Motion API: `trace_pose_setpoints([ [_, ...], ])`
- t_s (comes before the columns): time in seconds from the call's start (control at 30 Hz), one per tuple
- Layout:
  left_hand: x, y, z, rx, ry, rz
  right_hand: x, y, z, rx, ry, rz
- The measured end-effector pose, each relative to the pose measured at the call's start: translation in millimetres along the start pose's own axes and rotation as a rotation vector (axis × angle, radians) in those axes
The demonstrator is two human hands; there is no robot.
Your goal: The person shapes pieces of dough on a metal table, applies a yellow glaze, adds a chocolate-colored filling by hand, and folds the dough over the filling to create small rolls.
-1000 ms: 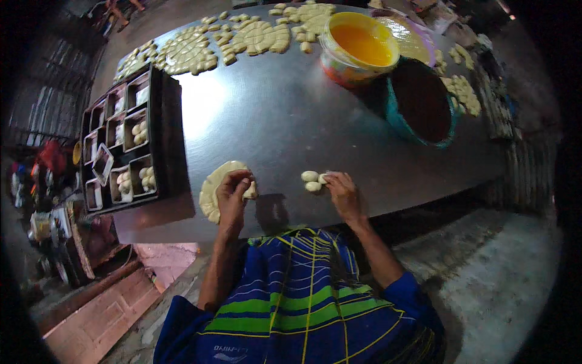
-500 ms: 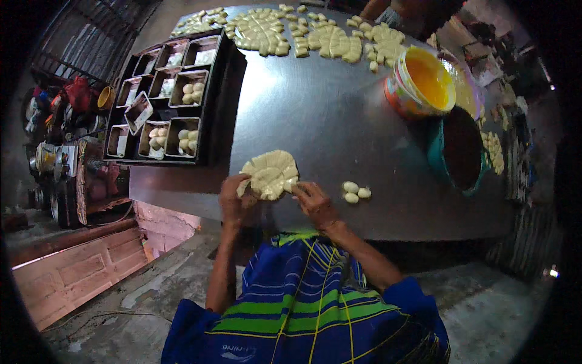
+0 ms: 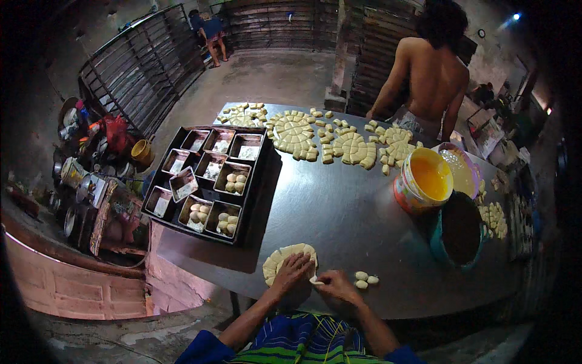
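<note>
Near the table's front edge lies a flattened round of pale dough (image 3: 273,262), scored around its rim. My left hand (image 3: 291,273) rests over its right part, fingers stretched out and slightly apart. Just to the right, my right hand (image 3: 336,290) pinches a small pale dough piece (image 3: 316,279) at the round's edge. Three small smooth dough balls (image 3: 361,276) sit together beside my right hand, a short way behind and to its right.
A black rack (image 3: 260,151) of small tins, some holding dough balls, stands left. Cut dough (image 3: 353,147) covers the back. A yellow-liquid bucket (image 3: 407,188), teal bucket (image 3: 441,247) and purple-rimmed tub (image 3: 467,161) stand right. A shirtless person (image 3: 424,85) stands behind; another (image 3: 212,33) farther off.
My right hand left the three balls for the round's right edge. My left hand moved from the round's side onto it, fingers spread. The view tilted up, revealing the room and people.
</note>
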State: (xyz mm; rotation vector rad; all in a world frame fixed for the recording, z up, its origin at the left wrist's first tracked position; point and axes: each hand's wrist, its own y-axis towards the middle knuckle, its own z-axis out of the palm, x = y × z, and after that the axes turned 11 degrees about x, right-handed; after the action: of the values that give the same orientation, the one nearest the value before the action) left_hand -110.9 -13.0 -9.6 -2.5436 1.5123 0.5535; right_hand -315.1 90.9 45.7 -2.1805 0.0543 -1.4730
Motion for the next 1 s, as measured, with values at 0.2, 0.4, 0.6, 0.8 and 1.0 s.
trace_pose_setpoints([
  [0.2,-5.1,-1.0,2.9,0.026,-0.015,-0.057,13.1,-91.4,-25.2,0.132,0.797,-0.060],
  [0.4,-45.5,17.4,-25.5,-0.088,-0.534,-0.219,44.5,-111.5,-25.3,-0.307,0.780,-0.435],
  [0.6,-117.7,78.1,-79.2,0.022,-1.772,-0.094,78.4,-79.7,-15.9,-0.610,0.212,-0.236],
  [0.8,-150.4,106.3,-103.1,0.106,-2.166,-0.285,60.7,-71.1,-20.1,-0.836,0.157,-0.403],
  [1.0,-173.5,102.8,-109.7,-0.441,-0.697,0.065,40.2,-86.0,-20.9,-0.662,0.596,-0.408],
])
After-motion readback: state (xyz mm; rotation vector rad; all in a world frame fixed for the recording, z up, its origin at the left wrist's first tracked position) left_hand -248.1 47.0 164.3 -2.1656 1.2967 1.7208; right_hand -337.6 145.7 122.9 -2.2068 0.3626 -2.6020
